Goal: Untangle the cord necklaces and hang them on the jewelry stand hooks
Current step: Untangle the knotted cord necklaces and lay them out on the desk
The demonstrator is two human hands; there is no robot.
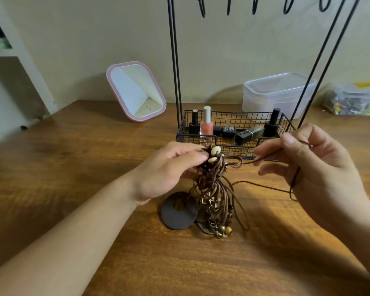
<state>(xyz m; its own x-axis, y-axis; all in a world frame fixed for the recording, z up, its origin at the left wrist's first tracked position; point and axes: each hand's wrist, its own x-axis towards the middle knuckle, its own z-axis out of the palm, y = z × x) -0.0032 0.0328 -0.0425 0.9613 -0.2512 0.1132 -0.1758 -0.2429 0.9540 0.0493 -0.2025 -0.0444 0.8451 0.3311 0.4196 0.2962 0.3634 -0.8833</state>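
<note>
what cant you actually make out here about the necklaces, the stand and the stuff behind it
- How many cords make up the tangled bundle: head view, strands overlap and the left hand covers part.
- Top bar of the jewelry stand: cut off by the upper edge; only hook tips show.
- Label on the lying bottle: too small.
- Contents of the bag at far right: blurred, cut by the edge.
- Where the thin cord ends: hidden in the right hand.

White print runs along the small black bottle (228, 131) lying on its side in the wire basket (181, 133), but the letters are too blurred to read. A small round emblem sits near the lower edge of the pink-framed mirror (136, 91), also illegible.
</note>
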